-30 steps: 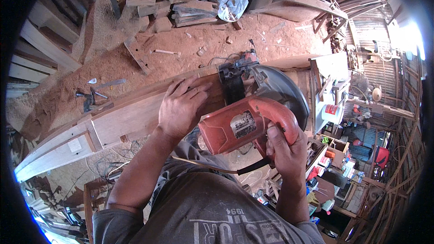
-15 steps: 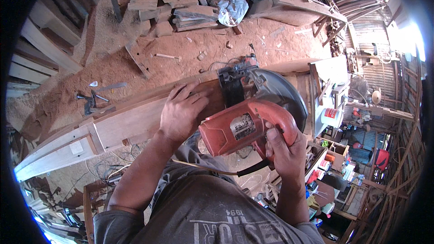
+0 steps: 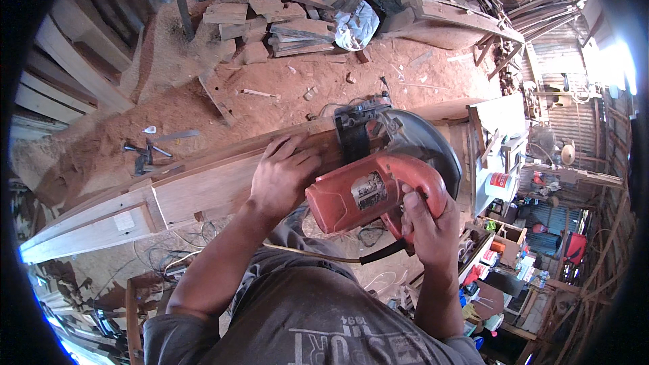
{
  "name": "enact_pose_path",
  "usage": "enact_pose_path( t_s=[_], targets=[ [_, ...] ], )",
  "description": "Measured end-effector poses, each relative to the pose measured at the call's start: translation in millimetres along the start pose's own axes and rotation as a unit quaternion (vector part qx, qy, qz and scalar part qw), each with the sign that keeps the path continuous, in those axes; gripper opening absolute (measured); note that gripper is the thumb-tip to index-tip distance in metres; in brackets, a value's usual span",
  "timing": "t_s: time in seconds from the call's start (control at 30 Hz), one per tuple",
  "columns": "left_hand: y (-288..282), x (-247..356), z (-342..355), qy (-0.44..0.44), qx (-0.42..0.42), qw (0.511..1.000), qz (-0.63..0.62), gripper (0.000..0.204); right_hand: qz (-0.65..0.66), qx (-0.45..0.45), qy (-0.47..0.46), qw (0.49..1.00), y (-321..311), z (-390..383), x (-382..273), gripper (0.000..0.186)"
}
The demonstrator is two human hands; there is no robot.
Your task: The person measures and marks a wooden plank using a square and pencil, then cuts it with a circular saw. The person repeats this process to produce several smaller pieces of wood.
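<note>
My right hand (image 3: 430,226) is wrapped around the rear handle of a red circular saw (image 3: 338,206). The saw sits on the long wooden workpiece (image 3: 203,189), its dark round blade guard (image 3: 433,145) to the right. A power cord (image 3: 324,255) runs leftward from the handle. Left of the saw, my left hand (image 3: 282,179) lies on the workpiece with its fingers stretched over a darker brown board (image 3: 326,147). Its thumb is hidden. The blade and where it meets the wood are out of sight under the saw.
Scrap wood (image 3: 297,30) and a white plastic bag (image 3: 356,26) lie on the sawdust-covered ground at the far side. A hammer-like tool (image 3: 144,155) is beyond the workpiece at left. Cluttered shelves (image 3: 500,270) and a white bucket (image 3: 499,186) stand at right. Loose cables (image 3: 152,250) trail below the workpiece.
The whole scene has shifted slightly right and down in the picture. Both hands and the saw keep about the same place on the workpiece.
</note>
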State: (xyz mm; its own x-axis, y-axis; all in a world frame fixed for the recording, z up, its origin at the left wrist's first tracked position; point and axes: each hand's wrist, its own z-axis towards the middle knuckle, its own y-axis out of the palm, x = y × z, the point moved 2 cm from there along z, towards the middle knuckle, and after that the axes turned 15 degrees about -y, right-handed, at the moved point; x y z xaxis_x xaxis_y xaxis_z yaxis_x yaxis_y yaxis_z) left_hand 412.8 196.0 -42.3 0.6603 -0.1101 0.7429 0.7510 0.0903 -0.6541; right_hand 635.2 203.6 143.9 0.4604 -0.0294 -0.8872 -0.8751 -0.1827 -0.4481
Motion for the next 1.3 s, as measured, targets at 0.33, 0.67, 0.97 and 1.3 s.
enact_pose_path(
  t_s=[0.33,0.67,0.97,1.3],
  targets=[
    [4,8,6,-0.008,0.037,0.999,0.001,0.026,-0.01,0.063,-0.019,0.998,-5,-8,0,0.024],
    [13,13,10,-0.02,0.023,0.997,0.069,0.027,0.149,0.215,0.115,0.958,-90,-110,158,0.037],
    [44,37,38,-0.086,-0.016,0.951,0.296,0.069,-0.03,0.081,0.238,0.967,-77,-83,503,0.034],
    [51,45,43,-0.18,-0.059,0.92,0.344,0.094,-0.183,-0.075,0.249,0.948,-22,-1,783,0.044]
  ],
)
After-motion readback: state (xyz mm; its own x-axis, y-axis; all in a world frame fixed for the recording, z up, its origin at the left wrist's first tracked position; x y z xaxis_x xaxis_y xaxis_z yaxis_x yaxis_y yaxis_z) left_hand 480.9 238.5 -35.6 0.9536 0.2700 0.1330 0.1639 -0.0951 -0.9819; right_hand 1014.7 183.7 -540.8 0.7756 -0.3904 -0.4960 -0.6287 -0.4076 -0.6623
